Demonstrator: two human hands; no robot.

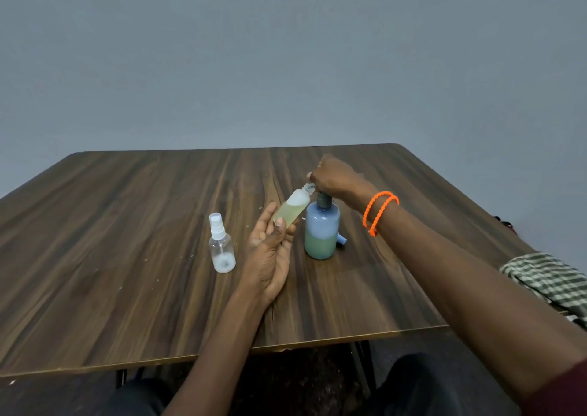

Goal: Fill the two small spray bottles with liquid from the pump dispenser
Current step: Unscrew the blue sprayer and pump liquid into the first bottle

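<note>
Thumb and fingers of the left hand pinch the lower part of an uncapped small spray bottle, which is partly filled with yellowish liquid and tilted so its open neck leans toward the pump dispenser. The palm faces up and the forearm reaches in from the near table edge. The right hand, fingers curled, sits on top of the dispenser's pump head, the wrist (ringed by an orange bracelet) bent down from an arm stretching in from the right. That hand hides the pump head and nozzle, so I cannot tell whether the nozzle touches the bottle's neck. The dispenser stands upright on the wooden table, green liquid in its lower part. Left of the dispenser, beyond the left hand, a second spray bottle stands capped. A small blue object peeks out behind the dispenser's base, mostly hidden.
</note>
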